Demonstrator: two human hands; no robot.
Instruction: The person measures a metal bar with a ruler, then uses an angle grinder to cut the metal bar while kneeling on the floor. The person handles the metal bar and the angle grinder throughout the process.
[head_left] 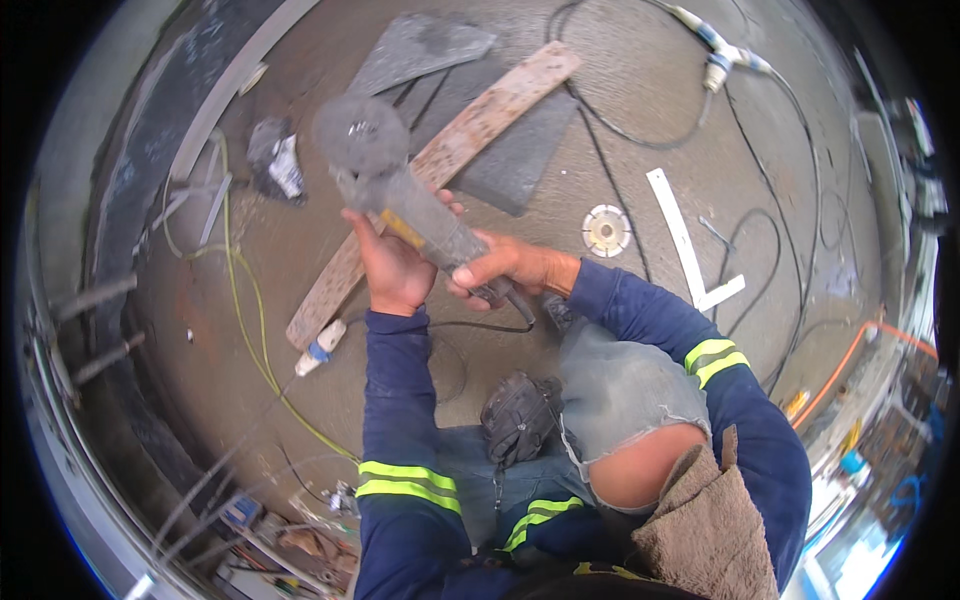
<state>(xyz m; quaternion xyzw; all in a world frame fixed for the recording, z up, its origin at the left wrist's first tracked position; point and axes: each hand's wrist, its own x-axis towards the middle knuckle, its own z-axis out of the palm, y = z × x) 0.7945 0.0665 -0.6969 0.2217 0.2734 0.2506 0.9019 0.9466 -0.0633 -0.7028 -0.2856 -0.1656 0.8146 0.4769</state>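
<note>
I hold a dusty grey angle grinder (432,222) up in front of me, tilted with its head to the far left. The round disc (358,130) at its far end looks blurred; whether it turns I cannot tell. Underneath, my left hand (396,268) cradles the body, fingers showing past its right side and the thumb stuck out on the left. My right hand (515,264) is wrapped round the rear handle, near where the cord (520,304) leaves. Right of the grinder a loose segmented cutting disc (593,242) lies flat on the floor.
A speckled board (500,102) lies across grey slabs (500,165). A white carpenter's square (676,225) lies at right. Cables with a white-blue splitter (722,58) and plug connector (320,348) cross the wet-looking floor. A yellow-green hose (240,290) runs left; a black pouch (520,415) sits by my knee.
</note>
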